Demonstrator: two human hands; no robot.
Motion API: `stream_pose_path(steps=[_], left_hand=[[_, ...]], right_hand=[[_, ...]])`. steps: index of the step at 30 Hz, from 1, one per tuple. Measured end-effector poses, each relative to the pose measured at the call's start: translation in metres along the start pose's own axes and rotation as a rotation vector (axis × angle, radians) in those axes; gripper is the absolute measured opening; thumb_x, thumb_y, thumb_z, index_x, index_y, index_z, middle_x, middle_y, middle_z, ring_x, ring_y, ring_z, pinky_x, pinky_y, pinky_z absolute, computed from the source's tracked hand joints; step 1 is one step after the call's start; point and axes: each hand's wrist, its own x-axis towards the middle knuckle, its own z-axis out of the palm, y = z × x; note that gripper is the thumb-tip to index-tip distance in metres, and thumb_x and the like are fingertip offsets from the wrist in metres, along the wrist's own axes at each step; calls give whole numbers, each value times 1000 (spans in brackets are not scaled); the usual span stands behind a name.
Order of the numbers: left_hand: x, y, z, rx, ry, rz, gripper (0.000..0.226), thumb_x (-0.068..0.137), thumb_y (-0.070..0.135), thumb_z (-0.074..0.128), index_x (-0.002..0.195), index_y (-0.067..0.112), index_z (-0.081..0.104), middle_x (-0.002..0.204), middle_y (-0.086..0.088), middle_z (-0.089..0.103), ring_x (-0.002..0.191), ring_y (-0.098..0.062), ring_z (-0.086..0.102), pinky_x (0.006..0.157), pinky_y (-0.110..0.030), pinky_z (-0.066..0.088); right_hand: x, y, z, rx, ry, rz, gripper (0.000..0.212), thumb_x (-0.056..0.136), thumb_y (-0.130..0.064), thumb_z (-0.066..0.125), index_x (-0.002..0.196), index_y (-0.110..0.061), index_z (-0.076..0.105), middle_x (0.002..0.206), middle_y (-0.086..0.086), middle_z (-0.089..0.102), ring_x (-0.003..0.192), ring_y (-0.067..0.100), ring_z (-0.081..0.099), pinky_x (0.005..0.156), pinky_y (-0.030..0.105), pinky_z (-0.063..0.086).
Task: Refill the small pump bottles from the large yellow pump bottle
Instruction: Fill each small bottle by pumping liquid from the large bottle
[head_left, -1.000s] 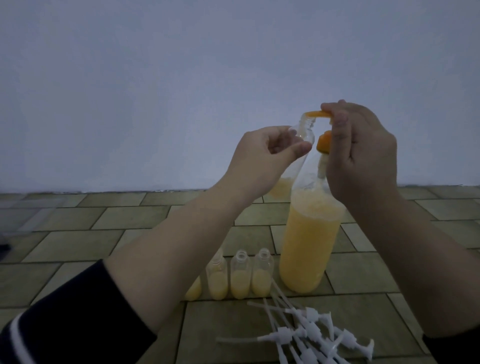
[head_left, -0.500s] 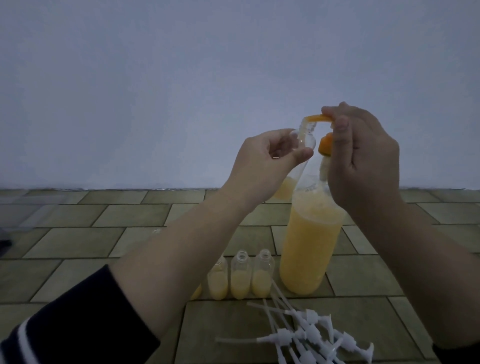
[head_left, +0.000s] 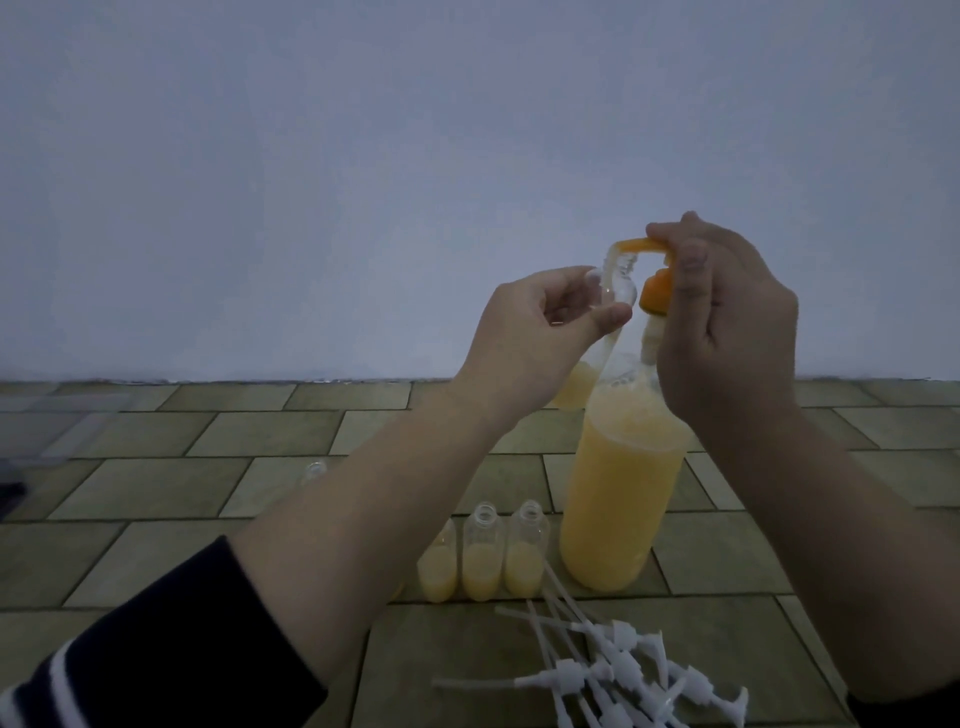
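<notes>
Right hand (head_left: 727, 332) clamped on the orange pump head (head_left: 641, 247), pressed lower than a second ago. Left hand (head_left: 540, 332) grips a small bottle (head_left: 597, 338), mouth under the spout, tilted. Yellow liquid sits in its base; filling underway. Large yellow bottle (head_left: 618, 493) stands on the tile floor (head_left: 156, 483), three part-filled bottles (head_left: 483, 561) just beside it, loose pumps (head_left: 623, 670) nearby.
</notes>
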Motion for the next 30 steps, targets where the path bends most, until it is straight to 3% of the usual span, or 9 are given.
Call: stream_pose_path(steps=[8, 15, 19, 21, 25, 30], left_hand=[[3, 12, -7, 4, 29, 22, 46, 79, 21, 74, 122, 8, 62, 110, -5, 70, 104, -16, 65, 96, -39, 51], [-3, 3, -5, 57, -8, 11, 45, 81, 22, 73, 123, 8, 62, 106, -4, 70, 103, -17, 65, 95, -39, 52], [-3, 9, -7, 53, 4, 12, 45, 81, 22, 73, 123, 8, 62, 108, -5, 70, 103, -17, 65, 95, -39, 52], [0, 14, -9, 48, 12, 21, 46, 80, 22, 73, 123, 9, 62, 108, -3, 70, 103, -15, 65, 95, -38, 52], [0, 15, -8, 56, 4, 26, 46, 81, 22, 73, 123, 9, 62, 108, -4, 70, 103, -16, 65, 95, -38, 52], [-4, 4, -6, 46, -11, 1, 45, 81, 22, 72, 122, 8, 62, 106, -6, 70, 103, -19, 65, 95, -40, 52]], right_hand=[[11, -12, -5, 5, 12, 1, 47, 99, -28, 24, 112, -6, 64, 114, 9, 64, 117, 10, 48, 92, 0, 25], [-5, -3, 4, -12, 36, 5, 40, 100, -20, 28, 111, -2, 63, 112, 12, 64, 117, 21, 53, 97, 16, 36], [3, -9, -1, -20, 11, 0, 42, 100, -23, 28, 111, -3, 64, 112, 11, 65, 116, 14, 50, 95, 1, 25], [8, -11, -3, -33, 9, -10, 45, 100, -26, 26, 112, -4, 63, 114, 10, 64, 117, 14, 50, 94, 0, 23], [5, -7, -1, -39, 15, -28, 45, 100, -28, 25, 115, -4, 60, 117, 10, 62, 120, 20, 50, 96, 14, 32], [-3, -2, 2, -28, 15, -25, 42, 100, -23, 28, 103, 0, 64, 112, 10, 65, 116, 22, 53, 96, 19, 36]])
